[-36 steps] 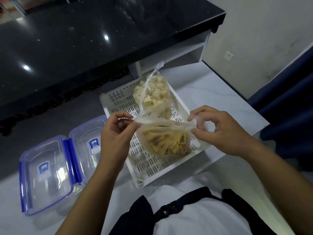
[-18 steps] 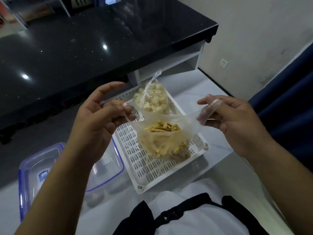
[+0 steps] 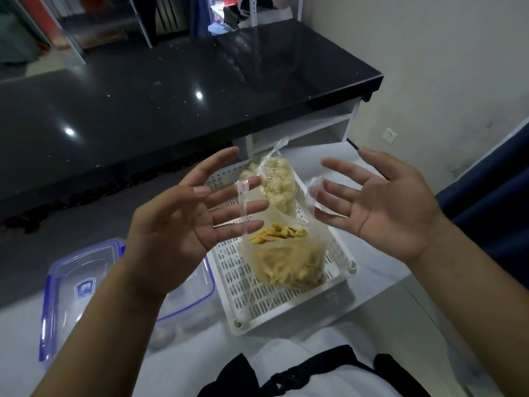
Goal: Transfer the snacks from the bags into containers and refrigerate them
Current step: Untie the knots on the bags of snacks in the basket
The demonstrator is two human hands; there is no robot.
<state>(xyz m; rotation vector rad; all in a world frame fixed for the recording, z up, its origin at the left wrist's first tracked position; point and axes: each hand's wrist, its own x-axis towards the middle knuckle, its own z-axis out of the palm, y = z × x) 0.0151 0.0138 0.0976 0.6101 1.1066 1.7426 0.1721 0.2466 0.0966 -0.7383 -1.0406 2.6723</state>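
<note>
Thin, limp, slippery: open bag of yellow sticks (image 3: 286, 259), light but spillable; best pinched at both rim ears. Fingers of left hand (image 3: 183, 222) and right hand (image 3: 380, 204) spread, empty.

Black counter (image 3: 171, 110) above white basket (image 3: 252, 296); wall socket (image 3: 390, 135).

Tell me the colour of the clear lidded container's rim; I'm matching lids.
Blue, on the clear plastic container left of the white slotted tray; head view.
</note>
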